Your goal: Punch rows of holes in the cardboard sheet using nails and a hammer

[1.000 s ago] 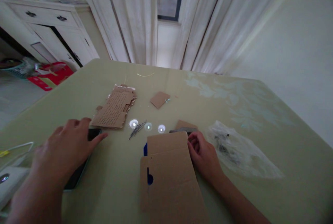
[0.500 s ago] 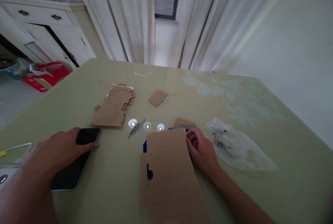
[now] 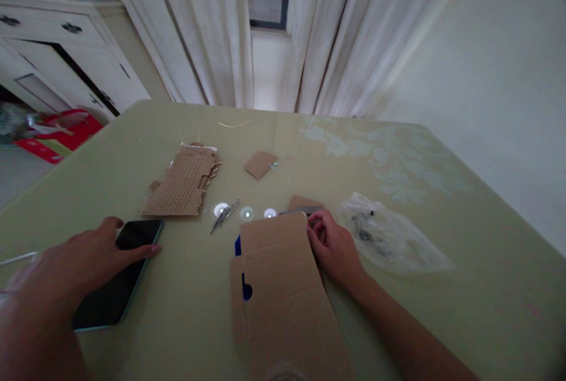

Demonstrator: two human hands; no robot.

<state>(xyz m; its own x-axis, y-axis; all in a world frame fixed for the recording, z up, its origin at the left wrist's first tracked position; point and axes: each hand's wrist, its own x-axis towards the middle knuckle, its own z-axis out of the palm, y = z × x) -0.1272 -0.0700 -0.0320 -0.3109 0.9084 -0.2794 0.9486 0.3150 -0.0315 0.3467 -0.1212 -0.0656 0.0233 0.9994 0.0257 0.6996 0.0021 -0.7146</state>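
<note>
Carton (image 3: pixel 285 286), plain-faced | right fingers (image 3: pixel 319 229) at edge, grip unclear | left fingers (image 3: pixel 140 252) apart over phone (image 3: pixel 110 296)

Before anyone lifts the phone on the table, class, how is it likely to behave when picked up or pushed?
The phone is probably stiff, judging by its straight edges. Its smooth, dark face may feel slippery. Lying flat, it would likely slide rather than roll or tip.
</note>
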